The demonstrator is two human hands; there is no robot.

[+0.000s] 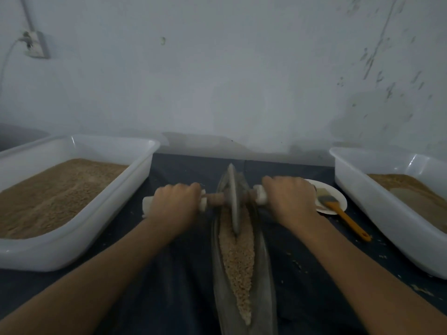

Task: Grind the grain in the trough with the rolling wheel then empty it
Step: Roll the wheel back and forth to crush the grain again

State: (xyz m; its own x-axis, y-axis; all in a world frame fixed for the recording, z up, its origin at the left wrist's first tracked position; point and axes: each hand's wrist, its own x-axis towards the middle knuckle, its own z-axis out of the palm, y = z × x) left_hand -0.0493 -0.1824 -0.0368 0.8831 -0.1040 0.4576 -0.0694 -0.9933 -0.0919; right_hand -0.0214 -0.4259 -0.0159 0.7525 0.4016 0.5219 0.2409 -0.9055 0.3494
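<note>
Far left: white tub (135, 180) on the dark counter (179, 274), filled with tan ground grain (55, 197). Left hand (175, 204): fingers curled tight round the white-wrapped left end of the axle (212, 199), grip fully closed on it. Centre: grey rolling wheel (233, 197) stands upright in the long metal trough (268, 286), its lower rim sunk in the coarse grain (238, 267) that fills the trough toward the viewer. Right hand (290, 199): grip likewise closed round the right axle end. Just beyond it, a white plate (338, 197) carrying an orange-handled brush (343, 213). Far right: second white tub (358, 189), partly filled with tan material.
</note>
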